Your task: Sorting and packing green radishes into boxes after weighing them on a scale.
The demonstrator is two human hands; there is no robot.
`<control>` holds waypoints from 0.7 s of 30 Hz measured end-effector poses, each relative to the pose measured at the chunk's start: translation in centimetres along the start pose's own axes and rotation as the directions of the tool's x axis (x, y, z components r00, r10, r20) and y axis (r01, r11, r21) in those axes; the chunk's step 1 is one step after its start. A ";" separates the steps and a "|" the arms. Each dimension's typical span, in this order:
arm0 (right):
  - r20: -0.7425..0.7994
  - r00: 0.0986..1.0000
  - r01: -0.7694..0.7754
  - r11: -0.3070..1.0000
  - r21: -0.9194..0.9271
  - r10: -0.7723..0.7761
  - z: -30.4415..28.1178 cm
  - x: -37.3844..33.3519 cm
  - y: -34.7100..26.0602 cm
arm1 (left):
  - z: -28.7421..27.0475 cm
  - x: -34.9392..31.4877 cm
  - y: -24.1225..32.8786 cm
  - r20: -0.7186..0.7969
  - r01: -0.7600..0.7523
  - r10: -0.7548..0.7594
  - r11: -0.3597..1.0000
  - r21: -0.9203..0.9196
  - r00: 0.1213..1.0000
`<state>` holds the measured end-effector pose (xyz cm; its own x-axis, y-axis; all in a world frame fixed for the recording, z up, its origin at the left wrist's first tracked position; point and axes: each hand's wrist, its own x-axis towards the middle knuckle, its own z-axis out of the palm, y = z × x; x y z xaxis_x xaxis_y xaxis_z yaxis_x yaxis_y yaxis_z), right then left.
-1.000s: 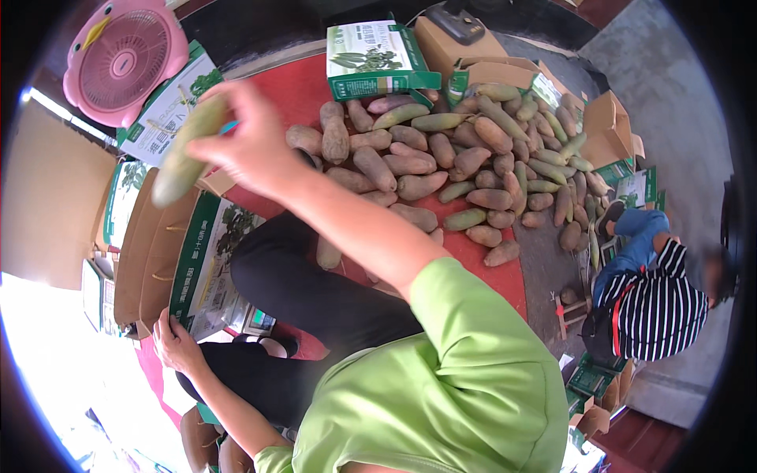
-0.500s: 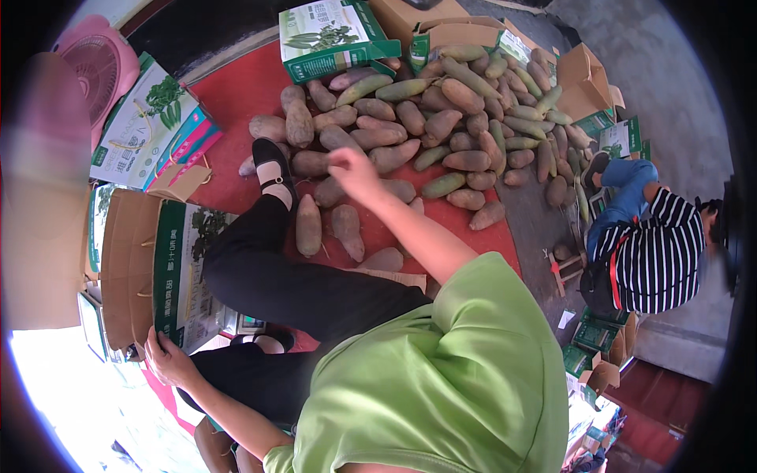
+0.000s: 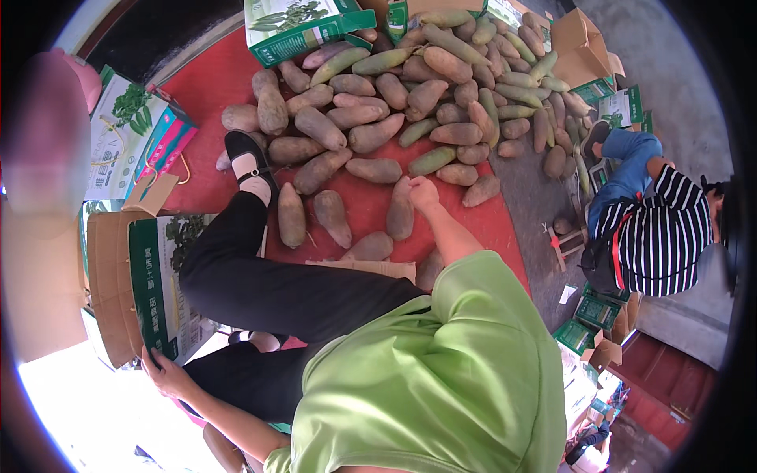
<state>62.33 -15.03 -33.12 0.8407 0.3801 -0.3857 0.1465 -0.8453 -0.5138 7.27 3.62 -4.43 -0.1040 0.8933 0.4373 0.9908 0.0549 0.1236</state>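
My left hand (image 3: pixel 167 377) grips the near rim of an open cardboard box (image 3: pixel 167 276), green and white outside, beside my left leg. My right hand (image 3: pixel 424 195) has its fingers closed at the upper end of a soil-covered radish (image 3: pixel 400 211), which lies on the red mat (image 3: pixel 493 229). Just beyond, a big pile of long radishes (image 3: pixel 426 98) spreads out, some brown with soil and some green. Several single radishes lie nearer my legs, one of them (image 3: pixel 332 218) left of my right hand.
Printed cartons (image 3: pixel 303 27) stand behind the pile, with an open brown box (image 3: pixel 582 47) at its right. A gift box (image 3: pixel 130 142) sits at the far left. On the right, a person in a striped shirt (image 3: pixel 654 244) sits beside a small red-and-wood stool (image 3: pixel 561 244).
My right hand has moved right and nearer, from above the loose radishes to the end of one. My left hand stays on the box rim. The view has shifted slightly.
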 end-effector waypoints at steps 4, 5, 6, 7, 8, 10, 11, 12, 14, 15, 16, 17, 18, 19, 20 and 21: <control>0.015 0.999 -0.044 0.999 0.001 0.043 0.4 0.4 2.1 | 0.6 0.2 -0.9 0.010 -0.020 0.020 1.000 0.024 1.000; 0.028 0.998 -0.059 0.998 -0.019 0.059 0.3 0.3 2.1 | 0.6 0.2 -0.8 0.005 -0.003 0.003 0.999 0.047 1.000; 0.030 0.997 -0.066 0.998 -0.018 0.066 0.6 0.5 2.3 | 0.6 0.2 -0.7 0.000 0.014 -0.014 0.998 0.069 1.000; 0.030 0.997 -0.075 0.997 -0.001 0.075 0.9 0.7 2.5 | 0.6 0.2 -0.8 0.006 0.006 -0.006 0.998 0.069 1.000; 0.029 0.996 -0.083 0.996 0.016 0.083 1.1 0.9 2.8 | 0.4 0.2 -0.8 0.029 0.041 -0.043 0.998 0.043 0.999; 0.046 0.994 -0.097 0.995 0.015 0.096 1.4 0.9 3.3 | 0.3 0.3 -0.7 0.054 0.074 -0.075 0.997 0.020 0.996; 0.062 0.993 -0.101 0.995 0.015 0.100 1.5 1.0 3.4 | 0.2 0.3 -0.6 0.055 0.093 -0.095 0.995 0.042 0.994; 0.065 0.993 -0.104 0.994 0.016 0.103 1.4 1.1 3.5 | 0.2 0.4 -0.4 0.055 0.112 -0.116 0.992 0.064 0.992; 0.115 0.975 -0.193 0.981 0.036 0.188 1.4 1.2 3.8 | 0.4 0.3 -0.6 0.055 0.110 -0.114 0.992 0.068 0.992; 0.118 0.975 -0.195 0.980 0.032 0.190 1.1 1.4 4.1 | 0.5 0.2 -0.7 0.051 0.109 -0.112 0.992 0.068 0.992; 0.063 0.993 -0.099 0.992 -0.079 0.104 0.6 1.5 4.4 | 0.6 0.3 -0.9 0.050 0.108 -0.111 0.992 0.072 0.993; 0.018 1.000 -0.007 0.981 -0.194 0.010 0.2 1.6 4.6 | 0.6 0.3 -1.1 0.057 0.126 -0.132 0.988 0.091 0.990; 0.021 1.000 -0.006 0.981 -0.194 0.010 -0.2 1.6 4.7 | 0.6 0.3 -1.3 0.064 0.145 -0.153 0.983 0.110 0.986; -0.003 1.000 -0.016 0.945 -0.327 0.016 -1.3 1.5 4.0 | 0.6 0.4 -1.4 0.064 0.147 -0.154 0.983 0.113 0.986; -0.030 0.999 -0.027 0.891 -0.453 0.015 -2.5 1.6 3.2 | 0.7 0.4 -1.5 0.063 0.136 -0.144 0.983 0.120 0.988; -0.031 0.999 -0.025 0.891 -0.454 0.012 -3.2 2.0 2.9 | 0.7 0.3 -1.5 0.062 0.126 -0.135 0.984 0.126 0.989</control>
<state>66.10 -17.97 -32.91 0.8580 0.3583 -0.3681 0.3463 -0.9327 -0.1006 5.81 4.15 -5.13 -0.2308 0.9037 0.3607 0.9727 0.2229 0.0641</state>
